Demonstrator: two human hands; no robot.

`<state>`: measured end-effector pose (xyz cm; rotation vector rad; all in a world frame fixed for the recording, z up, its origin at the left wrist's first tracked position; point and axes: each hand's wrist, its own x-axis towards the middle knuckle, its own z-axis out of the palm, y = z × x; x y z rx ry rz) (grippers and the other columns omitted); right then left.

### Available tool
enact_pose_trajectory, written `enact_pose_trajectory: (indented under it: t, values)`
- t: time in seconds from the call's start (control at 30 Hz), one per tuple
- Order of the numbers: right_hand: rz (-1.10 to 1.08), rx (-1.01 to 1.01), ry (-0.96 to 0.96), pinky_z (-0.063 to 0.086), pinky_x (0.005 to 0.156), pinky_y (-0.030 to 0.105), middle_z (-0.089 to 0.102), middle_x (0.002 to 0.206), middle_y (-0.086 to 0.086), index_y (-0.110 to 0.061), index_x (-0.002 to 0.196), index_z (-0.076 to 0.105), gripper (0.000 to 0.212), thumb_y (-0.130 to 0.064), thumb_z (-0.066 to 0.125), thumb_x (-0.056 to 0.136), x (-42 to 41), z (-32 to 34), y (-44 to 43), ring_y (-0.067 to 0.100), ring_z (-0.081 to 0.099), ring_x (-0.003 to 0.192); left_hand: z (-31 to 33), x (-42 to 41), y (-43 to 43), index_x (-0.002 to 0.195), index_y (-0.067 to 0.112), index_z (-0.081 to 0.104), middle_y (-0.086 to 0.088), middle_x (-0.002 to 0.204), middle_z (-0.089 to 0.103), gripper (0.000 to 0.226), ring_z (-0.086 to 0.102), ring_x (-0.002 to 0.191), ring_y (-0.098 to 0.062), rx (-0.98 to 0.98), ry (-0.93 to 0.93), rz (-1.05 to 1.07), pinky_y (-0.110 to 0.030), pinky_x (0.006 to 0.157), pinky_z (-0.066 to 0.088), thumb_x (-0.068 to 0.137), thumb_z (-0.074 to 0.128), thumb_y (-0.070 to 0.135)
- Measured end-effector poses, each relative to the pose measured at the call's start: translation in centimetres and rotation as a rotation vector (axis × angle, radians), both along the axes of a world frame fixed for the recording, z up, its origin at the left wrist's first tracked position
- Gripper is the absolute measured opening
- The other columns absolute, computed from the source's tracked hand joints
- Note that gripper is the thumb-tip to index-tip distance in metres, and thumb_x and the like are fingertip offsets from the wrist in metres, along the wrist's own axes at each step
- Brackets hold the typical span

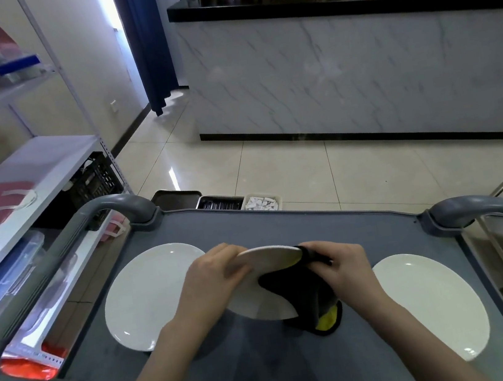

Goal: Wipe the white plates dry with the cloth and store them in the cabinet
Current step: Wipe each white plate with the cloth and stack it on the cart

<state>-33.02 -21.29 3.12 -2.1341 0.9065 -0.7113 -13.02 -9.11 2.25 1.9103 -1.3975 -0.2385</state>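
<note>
A white plate (266, 262) is held tilted above the grey cart top (269, 375). My left hand (214, 279) grips its left rim. My right hand (345, 266) pinches a black and yellow cloth (307, 298) against the plate's right edge, and the cloth hangs down to the cart. A second white plate (149, 298) lies flat to the left. A third white plate (434, 303) lies flat to the right.
The cart has grey handles at the left (110, 210) and right (478, 207). Small bins (239, 203) hang off its far edge. Metal shelving (31, 176) with boxes stands to the left. A marble-fronted counter (356, 72) stands across the tiled floor.
</note>
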Motion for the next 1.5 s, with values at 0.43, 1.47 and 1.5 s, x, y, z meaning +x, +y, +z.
enact_pose_trajectory:
  t: [0.43,1.47,1.5]
  values:
    - [0.04,-0.182,0.231,0.052,0.076,0.038,0.075,0.09,-0.008,-0.029,0.101,0.073,0.029,-0.01,0.064,0.082,1.1,1.3,0.9,0.019,0.068,0.086,1.9,-2.2,-1.0,0.083,0.013,0.075,-0.003,0.074,0.063,0.005,0.06,0.067,-0.023,-0.118,-0.257,-0.132,-0.034,0.056,0.047,0.084,0.071,0.015]
    - [-0.032,0.068,-0.061,0.047,0.074,0.009,0.07,0.087,-0.028,-0.045,0.09,0.069,0.049,0.003,0.068,0.079,-0.4,0.3,-0.4,-0.006,0.065,0.086,-0.6,1.2,0.7,0.082,0.03,0.071,0.019,0.079,0.068,0.012,0.063,0.075,-0.005,-0.007,0.2,0.063,-0.017,0.069,0.046,0.086,0.073,0.019]
    - [-0.034,0.072,-0.058,0.048,0.075,0.011,0.07,0.087,-0.027,-0.046,0.09,0.068,0.049,0.002,0.068,0.079,-0.4,0.4,-0.5,-0.006,0.065,0.086,-0.3,1.1,0.5,0.083,0.027,0.071,0.017,0.078,0.067,0.009,0.062,0.074,-0.006,-0.041,0.153,0.059,-0.019,0.069,0.046,0.086,0.073,0.019]
